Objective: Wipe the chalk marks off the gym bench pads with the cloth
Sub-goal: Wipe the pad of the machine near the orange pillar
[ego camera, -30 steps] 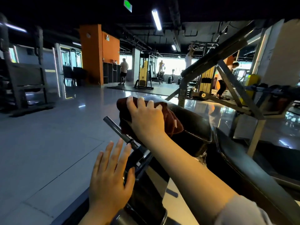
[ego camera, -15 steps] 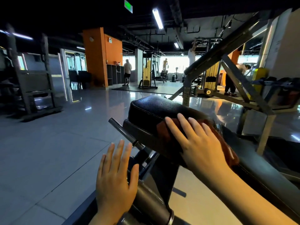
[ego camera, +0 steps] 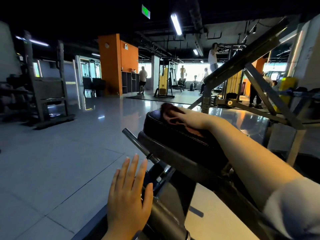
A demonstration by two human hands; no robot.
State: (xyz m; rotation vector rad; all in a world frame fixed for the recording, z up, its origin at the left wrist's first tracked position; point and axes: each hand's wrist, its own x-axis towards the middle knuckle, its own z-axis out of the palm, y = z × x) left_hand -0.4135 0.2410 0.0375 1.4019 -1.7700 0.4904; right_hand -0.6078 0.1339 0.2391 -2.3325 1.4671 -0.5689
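A black bench pad [ego camera: 174,135] sits at centre on a grey metal frame. My right hand [ego camera: 188,119] lies flat on the pad's top, pressing a dark red cloth [ego camera: 168,108] against it; the cloth shows beyond my fingers and under my wrist. My left hand [ego camera: 129,191] hovers lower left, fingers spread, holding nothing, beside a round metal bar [ego camera: 136,142] that sticks out from the frame. I cannot make out chalk marks on the pad.
A slanted grey machine frame [ego camera: 259,87] rises right of the pad. A rack [ego camera: 46,84] stands far left on the glossy tile floor [ego camera: 52,161]. Several people stand and exercise in the far background.
My right hand has swept the cloth from the pad's near right part up to its far top edge. The left hand has stayed in nearly the same place.
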